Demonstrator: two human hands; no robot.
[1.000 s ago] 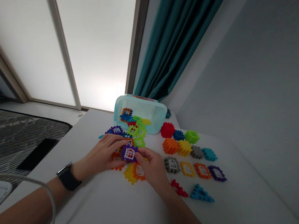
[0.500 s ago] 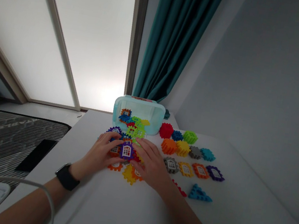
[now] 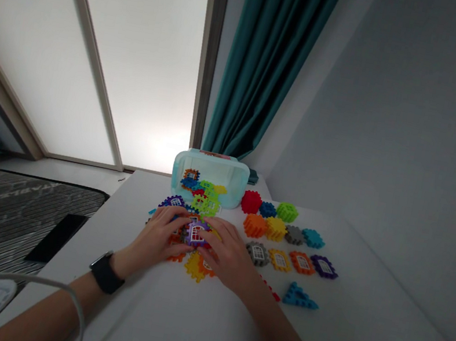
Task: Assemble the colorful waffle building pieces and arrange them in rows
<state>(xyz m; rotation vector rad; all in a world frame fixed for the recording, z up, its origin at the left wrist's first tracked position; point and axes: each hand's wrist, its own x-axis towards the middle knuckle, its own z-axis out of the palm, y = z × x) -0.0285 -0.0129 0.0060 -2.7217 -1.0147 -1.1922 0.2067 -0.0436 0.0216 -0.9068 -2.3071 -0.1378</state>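
Between my two hands is a purple window block, a notched plastic building piece with a white window frame in it. My left hand, with a black watch on its wrist, grips the block's left edge with bent fingers. From the other side, my right hand holds its right edge between thumb and fingers. Beneath and around the hands lies a loose heap of notched blocks, among them a yellow block in front and another purple window block behind my left hand. My fingers cover part of the heap.
A pale blue plastic bin lies on its side at the back, blocks spilling from it. Rows of sorted blocks stand on the right, including a red stack, an orange stack and a blue triangle. A white cable crosses the lower left.
The purple window block has tilted slightly between my hands, and its window now looks lighter and more angled. Both hands stay on it, nearly in place. The view has shifted a little.
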